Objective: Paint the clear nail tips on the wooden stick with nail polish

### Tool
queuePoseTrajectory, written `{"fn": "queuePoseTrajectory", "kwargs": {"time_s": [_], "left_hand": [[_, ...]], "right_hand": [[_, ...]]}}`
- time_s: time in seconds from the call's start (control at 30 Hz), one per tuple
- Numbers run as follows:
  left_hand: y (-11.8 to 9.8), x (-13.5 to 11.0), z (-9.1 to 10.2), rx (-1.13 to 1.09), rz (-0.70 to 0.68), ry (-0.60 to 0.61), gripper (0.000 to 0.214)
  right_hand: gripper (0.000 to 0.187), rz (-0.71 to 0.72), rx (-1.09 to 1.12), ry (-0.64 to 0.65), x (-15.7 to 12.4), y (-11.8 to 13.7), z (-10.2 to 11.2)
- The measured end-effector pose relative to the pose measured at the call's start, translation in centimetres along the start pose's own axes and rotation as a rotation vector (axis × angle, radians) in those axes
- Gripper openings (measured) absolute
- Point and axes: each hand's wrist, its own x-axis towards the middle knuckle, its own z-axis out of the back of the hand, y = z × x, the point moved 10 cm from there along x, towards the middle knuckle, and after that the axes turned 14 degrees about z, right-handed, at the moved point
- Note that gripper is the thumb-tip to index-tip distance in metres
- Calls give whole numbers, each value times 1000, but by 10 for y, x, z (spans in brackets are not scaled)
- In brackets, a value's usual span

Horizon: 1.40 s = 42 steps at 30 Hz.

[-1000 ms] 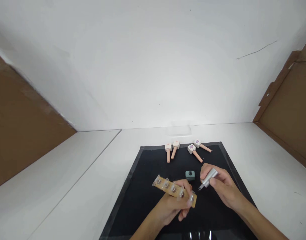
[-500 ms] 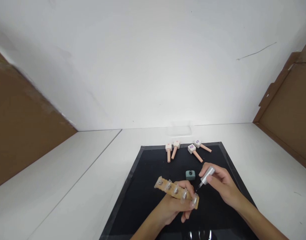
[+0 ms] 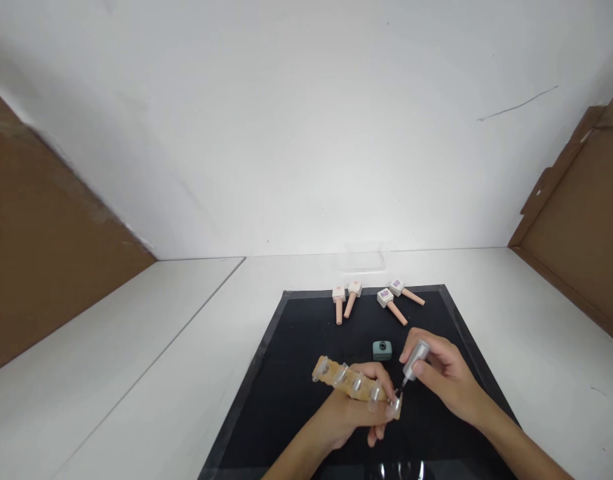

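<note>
My left hand (image 3: 353, 413) is closed on a tan strip (image 3: 331, 371) that carries several clear false nails (image 3: 357, 381) in a row. The strip slants down to the right, and my thumb lies by its right end. Between the fingertips of my right hand (image 3: 443, 370) is a nail polish brush (image 3: 416, 360) with a silver cap, tilted so its dark tip points down and left. That tip meets the false nail at the right end of the strip; whether it touches is too small to tell. Just beyond stands an open teal polish bottle (image 3: 381, 351).
Several white polish bottles with peach caps lie at the back of the black mat (image 3: 286, 347), among them one at left (image 3: 339, 295) and one at right (image 3: 385, 297). Behind them is a clear plastic tray (image 3: 363, 261). Cardboard panels (image 3: 41, 233) flank the white table.
The brush has come down and slightly left, from just above the end false nail onto it. The strip has shifted slightly right and turned a little in my left hand.
</note>
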Motion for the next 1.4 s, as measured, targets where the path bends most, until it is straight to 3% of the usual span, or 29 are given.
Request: {"fn": "queuePoseTrajectory", "kwargs": {"time_s": [0.27, 0.5, 0.73, 0.97, 1.17, 1.4], "left_hand": [[3, 1, 3, 21, 11, -25, 33], [2, 1, 2, 23, 19, -22, 33], [0, -1, -1, 38, 19, -19, 31], [3, 0, 0, 111, 29, -34, 34], [3, 1, 0, 130, 45, -43, 36], [3, 0, -1, 140, 53, -42, 33]], "right_hand": [[39, 50, 25, 109, 0, 8, -14], [37, 21, -9, 36, 0, 3, -5], [40, 54, -47, 117, 2, 7, -14], [41, 38, -83, 39, 4, 5, -3], [42, 52, -52, 112, 3, 5, -13], [42, 47, -93, 36, 5, 3, -4]]}}
